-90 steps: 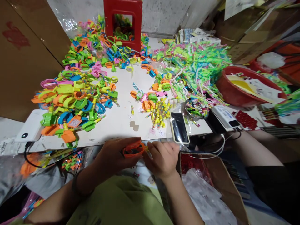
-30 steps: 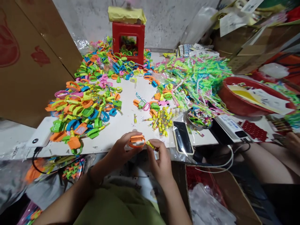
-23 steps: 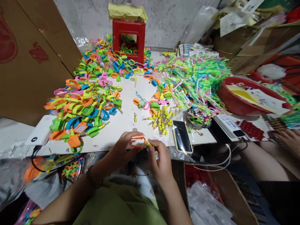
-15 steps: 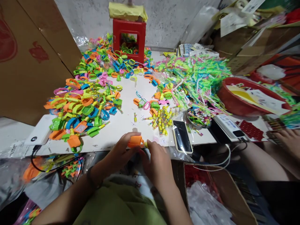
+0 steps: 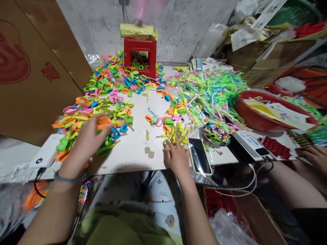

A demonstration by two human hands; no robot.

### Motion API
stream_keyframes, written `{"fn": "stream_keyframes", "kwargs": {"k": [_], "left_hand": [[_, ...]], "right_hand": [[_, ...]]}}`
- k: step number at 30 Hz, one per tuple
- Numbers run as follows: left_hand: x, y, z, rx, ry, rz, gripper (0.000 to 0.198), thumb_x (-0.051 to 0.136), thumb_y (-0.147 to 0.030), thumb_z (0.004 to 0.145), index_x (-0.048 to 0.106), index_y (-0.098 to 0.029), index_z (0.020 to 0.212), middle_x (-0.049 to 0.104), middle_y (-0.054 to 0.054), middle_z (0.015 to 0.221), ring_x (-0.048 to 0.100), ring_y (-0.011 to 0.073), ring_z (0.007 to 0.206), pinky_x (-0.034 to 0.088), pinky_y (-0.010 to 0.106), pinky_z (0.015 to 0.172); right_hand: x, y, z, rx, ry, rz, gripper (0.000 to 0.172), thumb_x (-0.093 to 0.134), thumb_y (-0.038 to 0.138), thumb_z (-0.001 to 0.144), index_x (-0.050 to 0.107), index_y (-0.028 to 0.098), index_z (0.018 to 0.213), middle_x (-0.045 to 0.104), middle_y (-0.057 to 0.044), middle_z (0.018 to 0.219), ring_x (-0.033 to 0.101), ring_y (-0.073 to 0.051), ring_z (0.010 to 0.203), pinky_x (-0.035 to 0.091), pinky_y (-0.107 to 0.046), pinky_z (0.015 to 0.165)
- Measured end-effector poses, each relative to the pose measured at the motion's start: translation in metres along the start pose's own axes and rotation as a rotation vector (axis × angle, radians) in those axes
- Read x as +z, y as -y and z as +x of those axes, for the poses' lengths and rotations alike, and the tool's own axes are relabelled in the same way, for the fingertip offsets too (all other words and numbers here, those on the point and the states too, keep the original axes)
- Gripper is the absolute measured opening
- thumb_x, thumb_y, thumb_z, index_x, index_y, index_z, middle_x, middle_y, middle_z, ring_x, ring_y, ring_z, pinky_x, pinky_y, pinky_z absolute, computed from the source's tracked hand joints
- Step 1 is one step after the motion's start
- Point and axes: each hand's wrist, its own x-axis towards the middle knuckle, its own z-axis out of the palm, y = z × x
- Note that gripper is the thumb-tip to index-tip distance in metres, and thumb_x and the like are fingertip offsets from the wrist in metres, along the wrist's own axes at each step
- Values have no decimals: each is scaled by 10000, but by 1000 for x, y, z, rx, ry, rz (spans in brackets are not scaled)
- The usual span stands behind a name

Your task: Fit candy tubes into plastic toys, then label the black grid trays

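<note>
My left hand (image 5: 89,136) holds an orange toy watch (image 5: 103,121) between thumb and fingers, above the left pile of colourful plastic toy watches (image 5: 84,114). On the table's right half, my right hand (image 5: 178,158) reaches to the near edge of a heap of small yellow printed tubes (image 5: 178,132). Its fingers are slightly apart, the tips touching the heap. One single yellow tube (image 5: 147,135) lies apart on the white tabletop (image 5: 138,153). A few toy watches (image 5: 154,119) lie behind it.
A phone (image 5: 199,156) and a bowl of small parts (image 5: 216,132) are right of my right hand. Farther back are green and pink strips (image 5: 212,85), a red basin (image 5: 270,115) and a red stool (image 5: 140,58). A white power bank (image 5: 46,151) lies left. Another person's hand (image 5: 316,158) shows at right.
My hands, together at the table's front edge around the orange toy watch, have separated. The left carried the watch to the left pile; the right moved forward to the yellow tubes. The view tilted slightly up.
</note>
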Motion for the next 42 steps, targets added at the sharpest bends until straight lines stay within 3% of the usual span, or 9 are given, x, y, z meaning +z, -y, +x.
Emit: {"fn": "stream_keyframes", "kwargs": {"k": [4, 7, 13, 16, 19, 24, 30, 36, 42], "left_hand": [[-25, 20, 54, -56, -239, 301, 573, 517, -426, 910, 454, -88, 1368, 557, 181, 1318, 459, 408, 1254, 365, 593, 1032], [-7, 16, 75, 55, -236, 337, 562, 533, -389, 896, 471, -74, 1357, 490, 198, 1390, 388, 400, 1315, 294, 587, 1084], [119, -38, 82, 442, 286, -18, 441, 509, -222, 888, 539, -98, 1310, 528, 176, 1375, 422, 299, 1303, 283, 463, 1130], [174, -60, 86, 500, 398, -75, 523, 626, -125, 783, 560, -150, 1301, 507, 139, 1423, 444, 275, 1308, 319, 404, 1122], [199, -67, 96, 486, 440, -147, 487, 665, -93, 744, 613, -139, 1226, 580, 157, 1333, 493, 296, 1263, 333, 429, 1109], [185, -61, 92, 376, 388, -327, 462, 634, -232, 837, 557, -121, 1279, 580, 188, 1298, 479, 313, 1272, 323, 472, 1113], [135, -48, 16, 43, 553, -957, 460, 373, -465, 986, 460, -203, 1353, 638, 125, 1181, 643, 210, 1041, 514, 400, 924], [112, -42, -55, -229, 687, -1300, 473, 509, -532, 915, 545, -183, 1232, 663, 110, 1113, 664, 221, 992, 532, 432, 897], [90, -47, -74, -333, 661, -1325, 456, 780, -355, 744, 517, -185, 1076, 656, 121, 1190, 652, 213, 1030, 494, 335, 909]], "right_hand": [[14, -7, 12, -32, -28, -37, 261, 549, 285, 917, 632, 206, 1152, 644, -124, 1041, 559, -290, 949, 352, -399, 795], [19, -1, 10, -51, -47, -6, 207, 540, 286, 919, 643, 183, 1066, 642, -131, 1032, 558, -279, 936, 351, -402, 798], [21, 6, 10, -64, -42, 12, 177, 536, 280, 920, 644, 186, 1023, 646, -131, 1018, 556, -261, 904, 346, -383, 776], [17, 8, 8, -65, -43, 55, 173, 551, 264, 905, 637, 186, 1034, 651, -118, 988, 563, -268, 904, 347, -385, 775], [12, 8, 0, -58, -93, 212, 175, 515, 207, 904, 606, 182, 1051, 663, -90, 966, 584, -255, 907, 369, -379, 789], [4, 3, -19, -83, -230, 601, 138, 469, 229, 932, 586, 188, 993, 661, -57, 867, 609, -206, 811, 456, -341, 735], [-9, 17, -29, 57, -209, 1073, 116, 554, 321, 931, 556, 209, 959, 699, -83, 1002, 662, -196, 952, 525, -343, 812], [-23, 42, -25, -86, -188, 1004, 180, 549, 323, 939, 676, 224, 1017, 695, -64, 942, 656, -192, 883, 533, -322, 772], [-20, 54, -36, -17, -244, 1004, 204, 508, 305, 955, 599, 214, 1113, 670, -73, 992, 646, -183, 898, 527, -308, 753]]}}
